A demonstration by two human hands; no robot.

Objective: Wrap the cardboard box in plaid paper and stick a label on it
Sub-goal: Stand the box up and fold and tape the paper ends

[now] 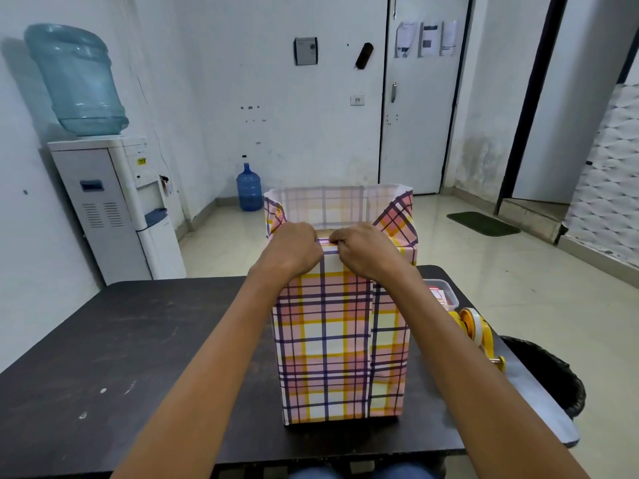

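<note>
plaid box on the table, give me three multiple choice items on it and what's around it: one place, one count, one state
1. Where is the yellow tape dispenser?
A. left of the box
B. on top of the box
C. on the table, right of the wrapped box

2. How many blue water jugs show?
A. one
B. two
C. four

3. How does the paper stand at the box top?
A. near flap folded down, far flap upright
B. all flaps taped flat
C. no paper above the box

1 C: it lies beside the box, past the right forearm.
2 B: top jug on the cooler, floor jug by the wall.
3 A: left hand and right hand grip the near fold; the far flap stands behind them.
</note>
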